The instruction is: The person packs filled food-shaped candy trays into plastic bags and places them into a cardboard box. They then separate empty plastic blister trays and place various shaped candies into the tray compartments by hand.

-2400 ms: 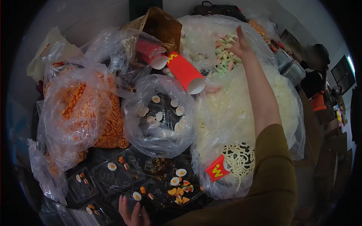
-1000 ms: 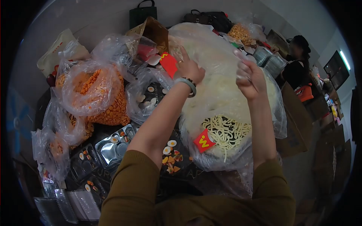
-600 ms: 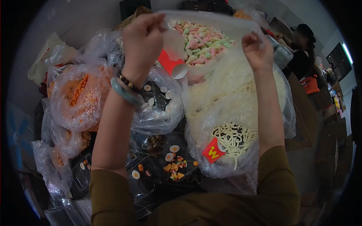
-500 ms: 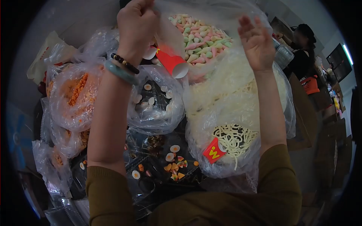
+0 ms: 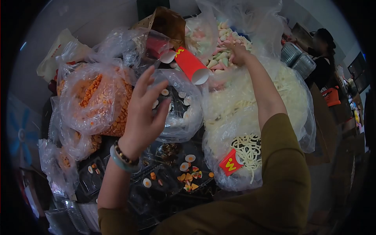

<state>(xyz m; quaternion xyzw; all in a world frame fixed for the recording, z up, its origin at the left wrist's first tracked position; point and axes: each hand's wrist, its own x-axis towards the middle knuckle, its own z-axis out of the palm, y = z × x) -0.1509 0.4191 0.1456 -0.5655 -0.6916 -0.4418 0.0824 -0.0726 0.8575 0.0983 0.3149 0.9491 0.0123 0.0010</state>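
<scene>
My left hand is raised with its fingers apart, holding nothing, over the edge of a clear bag with white egg-like pieces. A beaded bracelet and a pale bangle circle its wrist. My right hand reaches into a bag of pink and green drop-shaped pieces; its fingers touch the pieces, and whether it grips one cannot be made out. Between the hands lies a red carton with a yellow mark. Nearer me, another red carton rests beside cream-coloured strands in a large clear bag.
A bag of orange pieces stands at left, a brown paper bag at the back. Clear trays hold small egg and orange pieces at the front. Another person is at the back right, near stacked clear containers.
My left hand has let go of the bag film and come down toward me, its fingers spreading. My right hand has moved left onto the pink and green pieces. The bag's film now stands folded back.
</scene>
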